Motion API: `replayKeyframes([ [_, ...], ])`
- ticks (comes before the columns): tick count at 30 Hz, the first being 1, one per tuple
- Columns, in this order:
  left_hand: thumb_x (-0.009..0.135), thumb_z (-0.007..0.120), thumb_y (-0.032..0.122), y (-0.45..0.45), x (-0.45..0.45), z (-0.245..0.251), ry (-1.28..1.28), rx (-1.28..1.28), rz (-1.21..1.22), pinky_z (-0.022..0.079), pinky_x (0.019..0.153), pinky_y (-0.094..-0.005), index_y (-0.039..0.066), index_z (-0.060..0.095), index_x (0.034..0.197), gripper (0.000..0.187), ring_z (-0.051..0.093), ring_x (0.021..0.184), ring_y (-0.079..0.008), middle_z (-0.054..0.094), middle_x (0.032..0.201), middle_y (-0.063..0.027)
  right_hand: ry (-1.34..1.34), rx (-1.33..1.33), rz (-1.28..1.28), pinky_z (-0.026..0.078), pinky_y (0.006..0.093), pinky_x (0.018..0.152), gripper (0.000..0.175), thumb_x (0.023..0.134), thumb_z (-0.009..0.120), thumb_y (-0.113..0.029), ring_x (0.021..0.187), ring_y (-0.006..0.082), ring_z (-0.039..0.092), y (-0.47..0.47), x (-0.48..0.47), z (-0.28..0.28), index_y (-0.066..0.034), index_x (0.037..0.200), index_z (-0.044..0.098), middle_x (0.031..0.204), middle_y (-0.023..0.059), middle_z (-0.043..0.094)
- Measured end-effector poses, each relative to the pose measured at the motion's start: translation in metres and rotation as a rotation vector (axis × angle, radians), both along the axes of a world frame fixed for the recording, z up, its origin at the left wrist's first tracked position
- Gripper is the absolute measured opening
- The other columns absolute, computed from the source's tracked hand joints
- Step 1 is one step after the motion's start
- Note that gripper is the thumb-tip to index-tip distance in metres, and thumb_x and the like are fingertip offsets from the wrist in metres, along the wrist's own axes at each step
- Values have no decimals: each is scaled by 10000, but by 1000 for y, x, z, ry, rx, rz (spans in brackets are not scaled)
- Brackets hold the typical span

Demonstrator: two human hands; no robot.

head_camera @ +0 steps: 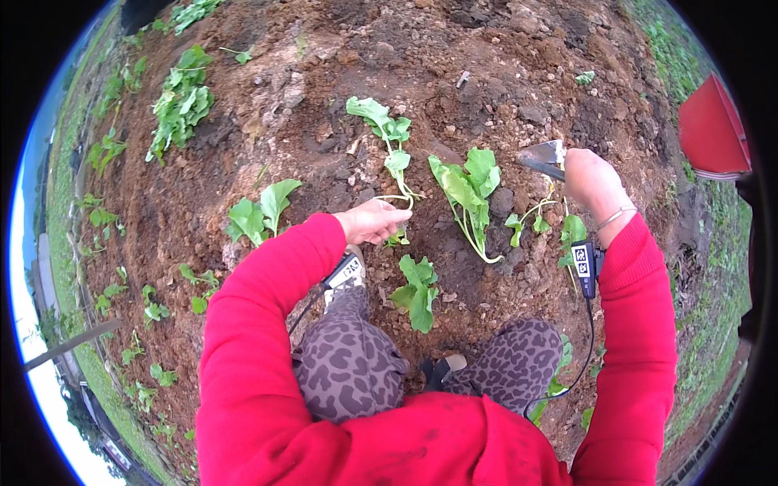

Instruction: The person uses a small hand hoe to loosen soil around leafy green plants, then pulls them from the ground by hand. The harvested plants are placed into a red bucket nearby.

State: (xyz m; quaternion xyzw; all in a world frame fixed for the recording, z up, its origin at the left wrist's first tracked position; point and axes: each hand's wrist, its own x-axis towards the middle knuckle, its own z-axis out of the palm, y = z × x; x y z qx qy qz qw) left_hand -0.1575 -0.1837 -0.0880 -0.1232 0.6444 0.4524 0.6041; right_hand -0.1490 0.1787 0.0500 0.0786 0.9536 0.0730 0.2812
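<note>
My left hand [377,222] pinches the lower stem of a leafy green seedling [396,160], whose leaves lie away from me on the brown soil. In my right hand [591,177] is a small hand tool with a metal blade [544,154], perhaps a hand hoe; its handle is mostly hidden by the fist. Between the hands lies a larger loose seedling [471,194], its bare stem bent toward my right knee. A wilted seedling [529,220] with yellowed stems rests just below the tool. Another leafy plant [418,293] stands in the soil before my knees.
A leafy plant [258,212] grows beside my left forearm. A pile of cut seedlings [182,106] lies at the far left, with rows of small plants [155,311] along the left side. A red container [714,130] stands at the right edge near the grass [717,261].
</note>
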Motion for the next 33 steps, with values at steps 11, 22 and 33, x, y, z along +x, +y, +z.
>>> replayKeyframes([
  [11,855,687,360,29,-15,-50,79,-1,690,286,427,-255,125,572,862,261,382,514,-81,434,640,39,31,77,-10,547,429,762,129,801,579,-44,866,357,672,-44,-17,1,-20,879,679,908,197,678],
  [22,953,555,194,-122,-147,35,231,516,869,331,401,-187,3,622,994,207,411,491,-58,553,748,-19,-71,197,-221,531,471,752,173,815,579,-125,839,388,661,-20,3,-29,-12,926,646,859,225,666],
  [33,918,593,74,-212,-181,-25,128,357,1191,365,459,-181,51,532,1155,245,503,601,-80,626,938,-80,174,-492,-692,394,258,459,227,873,656,-207,515,70,445,-143,-53,6,-49,790,516,642,-20,500],
])
